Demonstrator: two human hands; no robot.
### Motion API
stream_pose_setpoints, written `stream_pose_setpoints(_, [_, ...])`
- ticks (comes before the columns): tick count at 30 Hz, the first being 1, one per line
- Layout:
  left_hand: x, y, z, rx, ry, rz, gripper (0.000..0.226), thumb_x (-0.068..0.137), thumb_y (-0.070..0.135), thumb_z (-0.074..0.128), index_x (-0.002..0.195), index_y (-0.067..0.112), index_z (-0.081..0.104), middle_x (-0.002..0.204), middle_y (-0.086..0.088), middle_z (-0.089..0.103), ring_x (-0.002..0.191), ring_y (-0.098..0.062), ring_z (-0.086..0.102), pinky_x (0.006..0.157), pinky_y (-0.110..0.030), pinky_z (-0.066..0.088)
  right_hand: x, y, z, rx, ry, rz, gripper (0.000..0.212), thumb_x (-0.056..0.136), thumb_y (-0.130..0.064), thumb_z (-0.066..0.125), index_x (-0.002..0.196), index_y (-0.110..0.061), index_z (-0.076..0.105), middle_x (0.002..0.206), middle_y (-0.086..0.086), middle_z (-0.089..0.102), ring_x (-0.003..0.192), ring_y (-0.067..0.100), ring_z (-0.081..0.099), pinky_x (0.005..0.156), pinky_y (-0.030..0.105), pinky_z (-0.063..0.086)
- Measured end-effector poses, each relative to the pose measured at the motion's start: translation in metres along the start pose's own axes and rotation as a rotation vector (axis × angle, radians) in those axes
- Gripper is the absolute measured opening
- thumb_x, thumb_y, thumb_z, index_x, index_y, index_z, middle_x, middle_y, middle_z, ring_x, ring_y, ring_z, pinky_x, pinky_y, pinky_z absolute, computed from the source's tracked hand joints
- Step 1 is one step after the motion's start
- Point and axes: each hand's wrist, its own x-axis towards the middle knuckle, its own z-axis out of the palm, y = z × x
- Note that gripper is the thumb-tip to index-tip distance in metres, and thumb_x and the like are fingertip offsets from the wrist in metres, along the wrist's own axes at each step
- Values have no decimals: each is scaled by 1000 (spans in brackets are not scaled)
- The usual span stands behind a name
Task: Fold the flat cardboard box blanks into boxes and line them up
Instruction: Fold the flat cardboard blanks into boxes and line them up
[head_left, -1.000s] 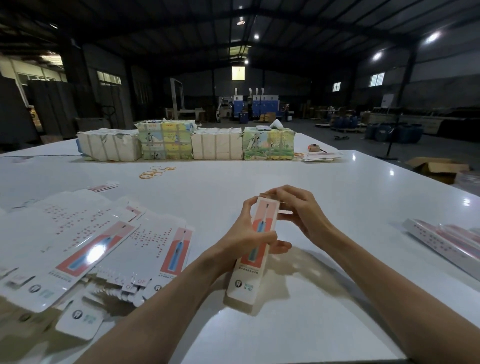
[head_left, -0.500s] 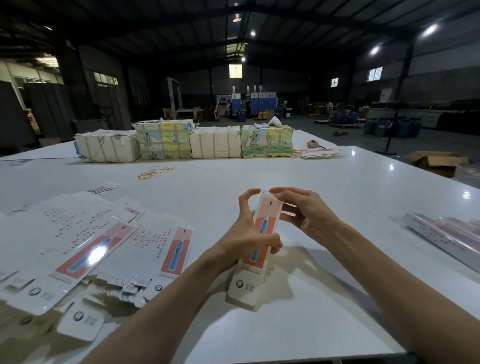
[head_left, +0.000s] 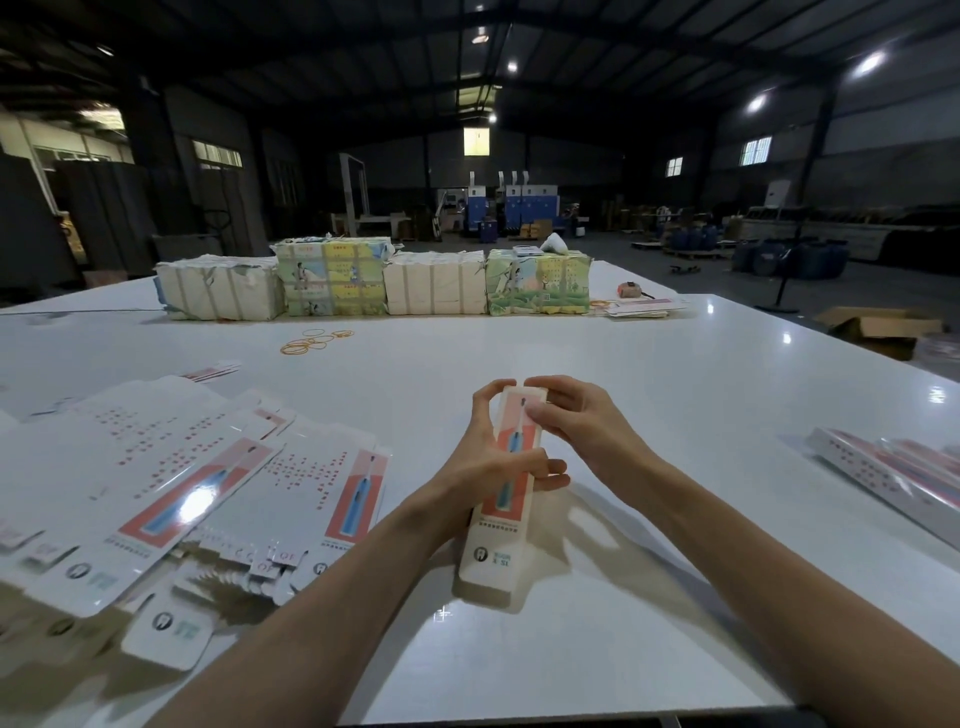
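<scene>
Centre of frame: our left hand (head_left: 488, 470) grips the box (head_left: 492, 564) mid-length while our right hand (head_left: 582, 431) pinches its far end; we should close that end squarely.

A narrow white-and-pink box (head_left: 506, 525) is held tilted at centre, matching flat blanks (head_left: 171, 483) are fanned out overlapping at left, and folded boxes (head_left: 893, 467) are laid side by side at right.

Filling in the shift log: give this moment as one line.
step: closing top end | left-hand grip: holds long white-and-pink cardboard box mid-body | right-hand grip: pinches its top end | box base: on white table | flat white-and-pink blanks: left
</scene>
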Motion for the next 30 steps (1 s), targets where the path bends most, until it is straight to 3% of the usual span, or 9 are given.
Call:
stream_pose_setpoints(4, [1,-4,-1,-90,-22,-44,99,70,11,86,141,53,30,129,-15,55,102,-35,77,89,-52,64,-3,0,-1,-3,45,-30,26,97,-10,73,122,-8,71,109,5,79,101,22,77,86,31,63])
stream_pose_setpoints(8, [4,-6,-3,-73,-32,-56,97,70,16,88,136,59,31,126,-6,57,96,-17,78,74,-33,64,-6,2,-5,17,41,-78,24,94,-9,76,117,-4,73,107,11,79,101,27,77,88,36,63])
stream_pose_setpoints(10, [3,-6,-4,-36,-10,-70,99,68,23,90,137,60,30,123,-3,61,94,-17,78,71,-27,62,-6,4,-6,61,34,-72,22,93,-7,77,114,-2,74,106,16,78,102,31,76,91,40,63])
stream_pose_setpoints(13, [2,-5,-4,-12,-2,-65,101,66,27,91,141,54,30,120,-6,64,92,-27,77,72,-28,62,-5,4,-7,100,33,-57,20,92,-6,76,112,-1,75,107,17,78,103,34,76,91,44,63])
stream_pose_setpoints(17, [0,-5,-5,-68,-10,-87,99,67,22,91,140,51,32,115,-12,66,81,-24,78,69,-30,62,-4,9,-7,44,35,-73,16,94,-8,75,110,-3,75,103,13,79,101,31,76,91,42,63])
stream_pose_setpoints(22, [1,-12,-3,-316,62,-108,85,77,22,86,140,49,36,120,-21,69,96,-38,78,78,-45,65,-5,17,7,-265,73,-162,32,105,-24,63,136,-19,64,131,-4,67,119,11,65,98,31,58])
stream_pose_setpoints(26, [6,-4,-3,-523,212,-77,83,74,24,70,149,35,35,137,-23,57,112,-44,69,94,-58,60,-5,13,17,-465,78,-255,35,105,-30,61,140,-29,56,127,-2,53,103,4,64,71,12,56])
stream_pose_setpoints(28, [5,-1,-5,-643,237,-43,81,79,18,70,151,28,35,136,-23,56,112,-41,69,89,-56,62,-8,8,19,-609,11,-265,32,105,-44,58,134,-32,62,123,-9,53,103,2,64,74,11,53])
stream_pose_setpoints(30, [3,0,-8,-777,247,-18,76,83,13,70,152,24,38,128,-22,56,105,-37,70,85,-54,60,-12,3,22,-750,-92,-268,44,100,-57,58,133,-29,64,127,-9,55,108,5,60,86,16,50])
